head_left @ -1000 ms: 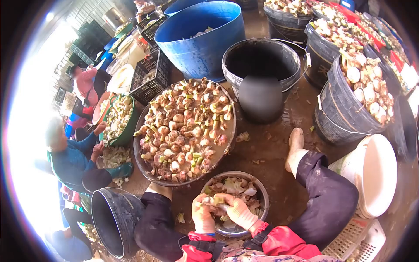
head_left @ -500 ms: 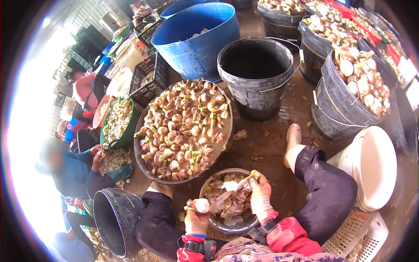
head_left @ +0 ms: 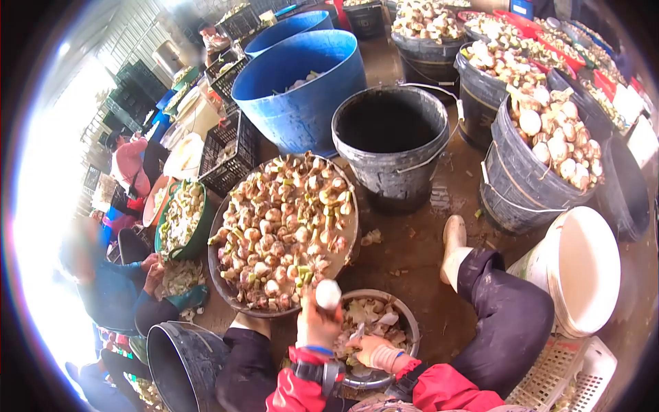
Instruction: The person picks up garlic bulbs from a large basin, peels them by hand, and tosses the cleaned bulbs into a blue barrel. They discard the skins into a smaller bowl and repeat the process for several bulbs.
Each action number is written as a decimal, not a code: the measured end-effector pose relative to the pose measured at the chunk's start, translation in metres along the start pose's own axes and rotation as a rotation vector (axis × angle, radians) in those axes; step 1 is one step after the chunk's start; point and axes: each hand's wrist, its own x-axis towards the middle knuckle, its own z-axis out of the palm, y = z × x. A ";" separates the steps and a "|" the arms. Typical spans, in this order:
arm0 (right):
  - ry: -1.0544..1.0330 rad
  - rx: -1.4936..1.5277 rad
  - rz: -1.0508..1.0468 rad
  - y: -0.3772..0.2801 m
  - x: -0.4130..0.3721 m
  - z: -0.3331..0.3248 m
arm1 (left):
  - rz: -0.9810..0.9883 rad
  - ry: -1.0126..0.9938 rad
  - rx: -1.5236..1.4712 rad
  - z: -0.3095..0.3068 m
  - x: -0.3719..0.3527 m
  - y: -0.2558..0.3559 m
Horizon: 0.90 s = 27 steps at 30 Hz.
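Observation:
My left hand (head_left: pixel 318 326) is closed around a garlic bulb (head_left: pixel 328 294) whose peeled white side faces up, at the near edge of the wide round tray (head_left: pixel 228 292). Unpeeled garlic bulbs (head_left: pixel 274 226) with roots and green stem ends are heaped on that tray. Just to the right, my right hand (head_left: pixel 376 351) is low over a metal bowl (head_left: pixel 414 328) of garlic skins (head_left: pixel 367 312). Its fingers are bent together among the skins, and what they hold, if anything, cannot be made out.
A black bucket (head_left: pixel 395 175) and a blue tub (head_left: pixel 295 103) stand beyond the tray. At right are a bucket heaped with garlic (head_left: pixel 528 178), a white bucket (head_left: pixel 556 268) and a white basket (head_left: pixel 549 374). Another bucket (head_left: pixel 189 364) is at left, near a person in blue (head_left: pixel 110 288).
My left hand has moved up and right with the garlic bulb to the tray's edge. My right hand has come down from holding garlic skins into the bowl. The view has tilted slightly.

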 end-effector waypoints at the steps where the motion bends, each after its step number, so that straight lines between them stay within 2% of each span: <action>1: 0.036 0.009 -0.041 0.010 0.008 0.007 | -0.388 0.093 -0.837 0.011 0.039 -0.002; 2: 0.057 0.049 -0.062 0.011 0.006 0.007 | -0.621 -0.021 -1.348 0.005 0.075 0.067; 3: 0.023 0.087 -0.034 0.002 0.001 -0.002 | -0.436 -0.160 -1.295 0.007 0.100 0.101; 4: 0.046 0.095 -0.039 -0.003 -0.001 -0.005 | -0.314 -0.254 -1.363 0.006 0.119 0.123; 5: 0.068 0.104 -0.046 -0.004 0.001 -0.006 | -0.208 -0.246 -1.327 0.005 0.130 0.132; 6: 0.099 0.143 -0.089 0.000 0.004 -0.003 | -0.229 -0.190 -1.231 -0.001 0.137 0.125; 9: -0.011 0.265 0.056 -0.009 0.003 -0.015 | -0.343 -0.053 -0.910 -0.016 0.148 0.074; 11: 0.045 0.189 -0.010 0.005 0.017 -0.002 | -0.591 0.025 -0.578 -0.017 0.158 0.021; 14: 0.068 0.188 -0.028 0.021 0.034 0.007 | -0.659 -0.021 -0.403 0.002 0.171 -0.035; 15: 0.094 0.226 -0.019 0.019 0.032 0.003 | -0.485 -0.109 -0.068 0.011 0.188 -0.078; 17: 0.016 0.295 0.132 0.010 0.031 -0.012 | -0.277 -0.258 0.714 0.029 0.217 -0.109; 18: 0.275 0.480 -0.035 -0.001 0.021 -0.007 | -0.389 -0.318 0.614 0.040 0.232 -0.132; 19: 0.333 0.381 -0.116 0.006 0.026 -0.005 | -0.499 -0.380 0.512 0.050 0.242 -0.155; 20: 0.341 0.412 -0.135 0.007 0.030 -0.007 | -0.676 -0.272 0.220 0.063 0.236 -0.123; 21: 0.347 0.445 -0.152 0.008 0.033 -0.007 | -0.674 -0.280 0.219 0.064 0.236 -0.133; 23: 0.319 0.498 -0.137 0.008 0.034 -0.016 | -0.679 -0.384 -0.012 0.062 0.227 -0.154; 24: 0.277 0.550 -0.126 0.005 0.030 -0.016 | -0.774 -0.312 -0.268 0.059 0.213 -0.078; 25: 0.190 0.441 0.098 0.021 0.042 -0.002 | -0.735 -0.407 -0.362 0.046 0.206 -0.067; 27: 0.213 0.637 0.189 0.017 0.037 -0.010 | -0.717 -0.389 -0.443 0.024 0.180 -0.021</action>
